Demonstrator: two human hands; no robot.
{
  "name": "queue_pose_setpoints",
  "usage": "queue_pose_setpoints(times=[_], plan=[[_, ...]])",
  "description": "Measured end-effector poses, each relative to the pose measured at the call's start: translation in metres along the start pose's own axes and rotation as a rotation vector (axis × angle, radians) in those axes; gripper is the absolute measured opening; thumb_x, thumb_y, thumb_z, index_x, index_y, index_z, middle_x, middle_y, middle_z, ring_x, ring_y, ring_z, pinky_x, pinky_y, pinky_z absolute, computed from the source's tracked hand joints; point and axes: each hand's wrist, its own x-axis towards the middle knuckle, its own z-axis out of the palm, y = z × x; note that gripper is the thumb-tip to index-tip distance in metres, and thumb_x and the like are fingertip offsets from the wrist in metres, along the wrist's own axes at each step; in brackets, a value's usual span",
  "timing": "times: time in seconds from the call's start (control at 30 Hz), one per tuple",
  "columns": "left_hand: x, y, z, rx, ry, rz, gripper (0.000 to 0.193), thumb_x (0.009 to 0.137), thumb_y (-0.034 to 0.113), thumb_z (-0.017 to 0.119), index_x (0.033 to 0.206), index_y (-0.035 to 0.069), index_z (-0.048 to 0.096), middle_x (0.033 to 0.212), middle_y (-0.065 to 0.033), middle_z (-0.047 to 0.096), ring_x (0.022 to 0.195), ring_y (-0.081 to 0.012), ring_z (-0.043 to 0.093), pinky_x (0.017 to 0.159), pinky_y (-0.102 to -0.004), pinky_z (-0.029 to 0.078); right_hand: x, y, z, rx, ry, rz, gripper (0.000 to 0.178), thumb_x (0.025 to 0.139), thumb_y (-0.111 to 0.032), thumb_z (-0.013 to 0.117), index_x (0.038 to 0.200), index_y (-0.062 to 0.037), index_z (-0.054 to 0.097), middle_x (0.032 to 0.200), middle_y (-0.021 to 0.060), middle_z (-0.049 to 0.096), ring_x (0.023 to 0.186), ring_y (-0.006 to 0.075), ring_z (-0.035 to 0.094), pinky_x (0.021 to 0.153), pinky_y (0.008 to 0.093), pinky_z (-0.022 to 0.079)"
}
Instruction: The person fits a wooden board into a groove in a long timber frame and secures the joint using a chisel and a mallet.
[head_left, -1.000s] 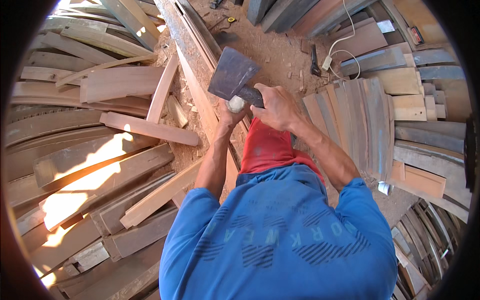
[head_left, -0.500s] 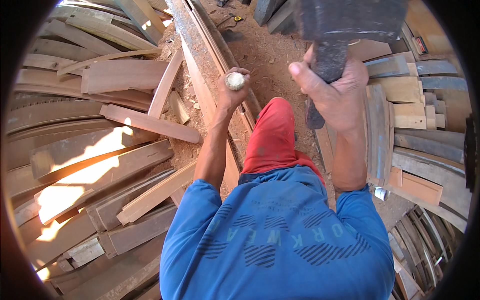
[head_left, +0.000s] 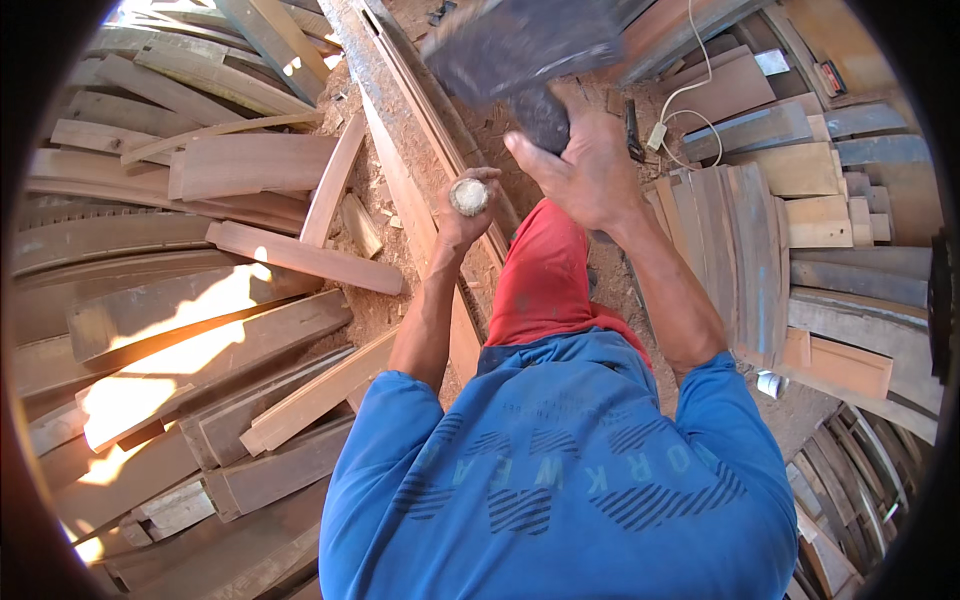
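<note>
Fingers of right hand (head_left: 585, 170) clamp blurred dark mallet (head_left: 520, 45); left hand (head_left: 462, 205) grips round wooden handle (head_left: 468, 196).

This is a rough woodworking yard or workshop: sawn planks (head_left: 290, 255) and curved boards (head_left: 745, 240) lie heaped on both sides, sawdust (head_left: 400, 200) covers the earthen floor, and a white cable (head_left: 690, 60) trails across stacked timber.

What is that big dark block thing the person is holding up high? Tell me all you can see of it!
The dark block is a big, flat-sided, grey-black slab on a thick dark stem, blurred by movement. It looks heavy, but its material is unclear. It is raised high and tilted above the long wooden plank. Only the right hand touches it, gripping the stem from below.
</note>
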Motion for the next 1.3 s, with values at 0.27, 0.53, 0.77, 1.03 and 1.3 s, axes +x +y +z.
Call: queue_pose_setpoints(times=[0.27,0.53,0.77,1.03,1.3], plan=[[0.000,-0.051,-0.006,0.305,-0.107,0.180,0.020,0.092,0.015,0.066,0.108,0.004,0.065,0.117,-0.0094,0.068,0.104,-0.0176,0.064,0.086,-0.0343,0.056,-0.029,0.081,0.047,-0.514,-0.350,-0.070,0.031,0.080,-0.019,0.072,0.103,0.0004,0.065,0.074,0.0229,0.069,0.070,0.0413,0.070,0.067,0.0489,0.056],[0.012,-0.009,-0.003,0.110,-0.086,0.016,0.013,0.087,0.008,0.076,0.099,0.002,0.073,0.090,-0.0017,0.072,0.081,-0.0108,0.067,0.072,-0.0257,0.055,0.003,0.019,0.007,0.090,-0.009,-0.049,0.023,0.081,-0.018,0.074,0.095,-0.0027,0.063,0.067,0.0048,0.060,0.059,0.0179,0.060,0.057,0.0338,0.049],[0.058,0.050,-0.009,0.065,0.048,0.056,0.010,0.089,0.010,0.073,0.097,0.003,0.073,0.089,-0.0025,0.073,0.081,-0.0083,0.066,0.073,-0.0247,0.054,-0.018,-0.009,-0.036,0.276,0.221,-0.056,0.023,0.082,-0.020,0.077,0.085,-0.0032,0.062,0.067,-0.0001,0.057,0.059,0.0102,0.053,0.057,0.0312,0.046],[0.068,0.030,0.007,0.146,-0.021,0.001,0.009,0.090,0.014,0.073,0.095,0.007,0.073,0.080,0.0028,0.068,0.072,-0.0059,0.062,0.068,-0.0247,0.052,-0.045,-0.006,-0.058,0.480,0.358,-0.071,0.016,0.086,-0.009,0.077,0.080,-0.0056,0.063,0.063,-0.0014,0.059,0.055,0.0049,0.054,0.052,0.0240,0.043],[0.071,0.007,0.014,0.179,-0.101,-0.037,0.008,0.088,0.012,0.073,0.093,0.007,0.074,0.083,0.0002,0.071,0.076,-0.0079,0.065,0.070,-0.0260,0.054,-0.033,0.003,-0.057,0.424,0.439,-0.025,0.017,0.087,-0.015,0.077,0.080,-0.0059,0.065,0.062,-0.0013,0.061,0.055,0.0060,0.055,0.051,0.0264,0.043]])
